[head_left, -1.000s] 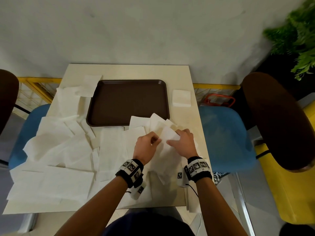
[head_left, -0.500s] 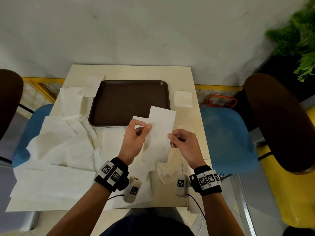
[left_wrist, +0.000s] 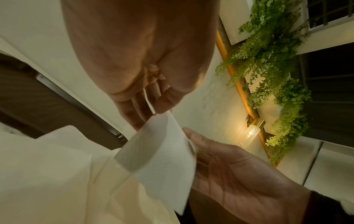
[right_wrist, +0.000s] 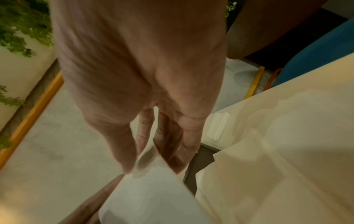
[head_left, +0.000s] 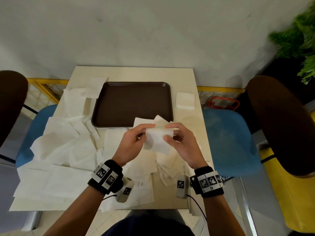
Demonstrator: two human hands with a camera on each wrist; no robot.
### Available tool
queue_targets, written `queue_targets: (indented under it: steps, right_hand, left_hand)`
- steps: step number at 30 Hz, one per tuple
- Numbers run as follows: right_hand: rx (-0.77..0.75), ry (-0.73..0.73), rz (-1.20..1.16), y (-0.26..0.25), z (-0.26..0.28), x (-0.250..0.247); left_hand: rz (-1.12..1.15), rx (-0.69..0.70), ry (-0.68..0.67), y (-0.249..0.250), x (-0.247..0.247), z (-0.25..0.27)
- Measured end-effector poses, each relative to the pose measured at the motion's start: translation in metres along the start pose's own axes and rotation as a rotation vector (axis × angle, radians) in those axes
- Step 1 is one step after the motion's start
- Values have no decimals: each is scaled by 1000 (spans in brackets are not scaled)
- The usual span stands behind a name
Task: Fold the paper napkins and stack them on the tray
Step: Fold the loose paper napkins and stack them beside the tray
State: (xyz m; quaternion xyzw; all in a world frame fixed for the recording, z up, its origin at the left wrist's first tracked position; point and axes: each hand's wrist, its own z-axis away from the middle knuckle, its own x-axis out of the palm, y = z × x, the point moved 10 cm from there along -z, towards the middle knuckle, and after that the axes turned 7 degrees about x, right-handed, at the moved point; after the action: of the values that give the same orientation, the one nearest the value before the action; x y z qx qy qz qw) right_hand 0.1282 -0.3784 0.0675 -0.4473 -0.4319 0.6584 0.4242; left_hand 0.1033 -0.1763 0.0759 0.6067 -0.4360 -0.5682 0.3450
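From the head view I see my left hand (head_left: 134, 142) and right hand (head_left: 180, 143) lifted above the table (head_left: 185, 79), pinching one napkin (head_left: 157, 140) between them: left fingers on its 9 o'clock edge, right thumb and fingers on its 3 o'clock edge. It hangs with its long axis running 12 to 6. The tray (head_left: 133, 103) lies at 12 o'clock from my fingers, nearer the left hand, I judge. One tray, bare; one folded stack (head_left: 185, 100) at its 3 o'clock; loose napkins (head_left: 56, 143) too overlapped to count.

Left wrist view: thumb and fingers nip the napkin's (left_wrist: 162, 154) upper corner; the right palm lies half spread.

Right wrist view: blurred, fingers seem pressed on the napkin's (right_wrist: 151, 195) edge.
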Motion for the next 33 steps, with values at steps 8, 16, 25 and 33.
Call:
queue_targets:
  steps: [8,16,25,33]
  right_hand:
    - [43,-73,-80,-13,-2,-5]
    - [333,-62,-192,8,-2,-2]
    - [326,-133,-224,6,-7,1]
    - [143,32,110,-15,-15,-1]
  left_hand:
    - [-330,158,-14,1,-7,-5]
    - [-195,37,10,-10,-7,-21]
    - [283,-252,-75,-30,10,-11]
    - [512,-301,-127,-5,21,-7]
